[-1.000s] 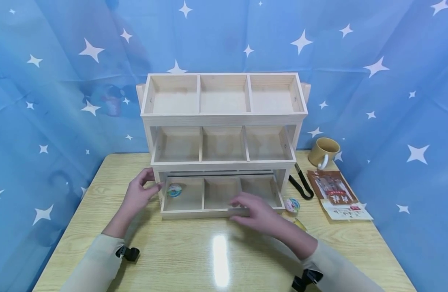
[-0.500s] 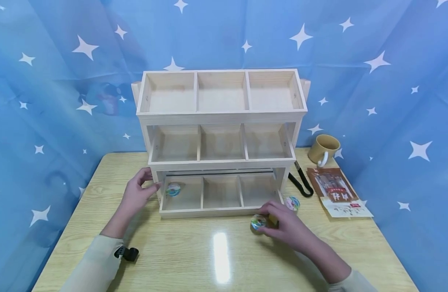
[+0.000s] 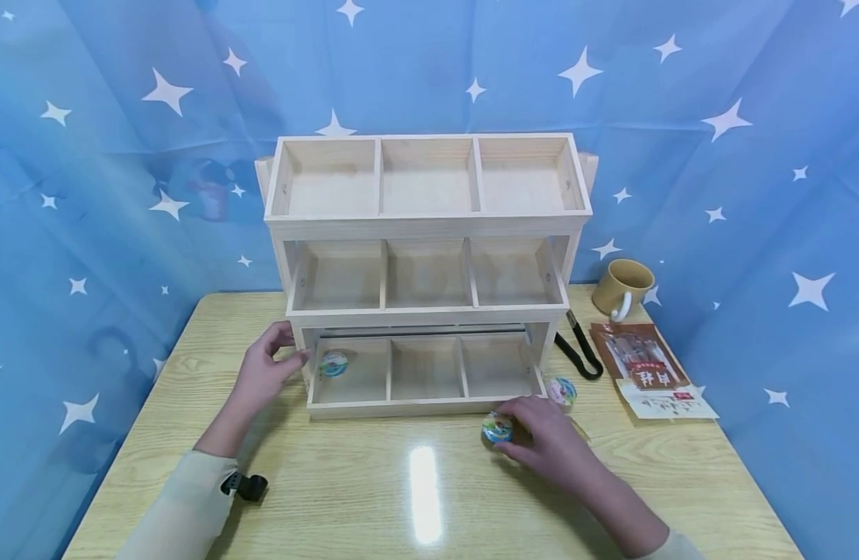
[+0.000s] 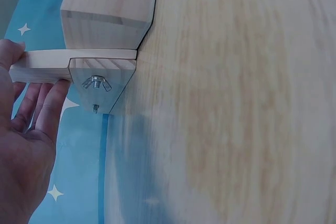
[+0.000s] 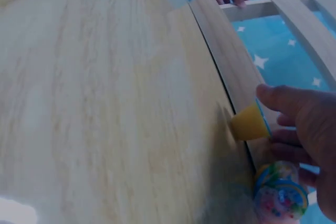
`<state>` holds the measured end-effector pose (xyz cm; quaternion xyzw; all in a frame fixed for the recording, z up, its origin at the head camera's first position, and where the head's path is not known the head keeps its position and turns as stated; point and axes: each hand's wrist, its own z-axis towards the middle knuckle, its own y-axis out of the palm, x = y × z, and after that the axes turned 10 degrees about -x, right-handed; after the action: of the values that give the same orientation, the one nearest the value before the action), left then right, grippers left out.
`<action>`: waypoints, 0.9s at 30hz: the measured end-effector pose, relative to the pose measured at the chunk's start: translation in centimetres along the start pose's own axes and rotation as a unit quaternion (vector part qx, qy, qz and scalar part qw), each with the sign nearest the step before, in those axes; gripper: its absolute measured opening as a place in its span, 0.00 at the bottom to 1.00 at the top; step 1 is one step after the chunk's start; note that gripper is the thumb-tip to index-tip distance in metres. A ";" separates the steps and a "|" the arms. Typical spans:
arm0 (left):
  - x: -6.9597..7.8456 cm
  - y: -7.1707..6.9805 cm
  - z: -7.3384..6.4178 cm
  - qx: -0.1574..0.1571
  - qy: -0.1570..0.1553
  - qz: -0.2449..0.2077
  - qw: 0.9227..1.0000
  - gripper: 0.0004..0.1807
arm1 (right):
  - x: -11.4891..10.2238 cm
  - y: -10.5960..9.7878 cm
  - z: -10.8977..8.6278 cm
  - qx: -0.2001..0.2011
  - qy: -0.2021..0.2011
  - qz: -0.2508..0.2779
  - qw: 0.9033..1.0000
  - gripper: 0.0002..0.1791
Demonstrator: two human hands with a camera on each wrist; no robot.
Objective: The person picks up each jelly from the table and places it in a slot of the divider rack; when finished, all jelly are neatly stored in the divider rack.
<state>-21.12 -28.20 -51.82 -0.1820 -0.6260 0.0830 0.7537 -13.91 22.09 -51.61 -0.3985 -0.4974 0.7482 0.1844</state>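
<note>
Right grip [image 3: 551,439] shifted right, pinches cup [image 3: 497,429], partly hiding it.

So 1 second back I had the right hand [image 3: 551,439] over the front edge of the bottom tray [image 3: 429,408]; it's since shifted toward 4 o'clock, thumb and fingers now round a lidded cup [image 3: 497,428].
</note>
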 end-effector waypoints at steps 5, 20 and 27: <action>0.0 0.0 0.0 0.001 0.000 -0.002 1.000 0.24 | 0.1 0.3 0.0 0.020 -0.015 -0.020 0.999 0.29; 0.1 0.1 0.0 0.005 0.009 -0.004 1.000 0.23 | 0.0 1.2 0.0 0.053 -0.082 -0.029 0.995 0.27; 0.0 0.1 0.0 0.003 0.003 -0.007 1.000 0.23 | -1.2 0.4 1.3 0.062 -0.114 0.012 0.991 0.28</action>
<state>-21.09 -28.07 -51.83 -0.1753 -0.6250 0.0788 0.7566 -14.16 20.36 -51.26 -0.3047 -0.4630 0.8202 0.1416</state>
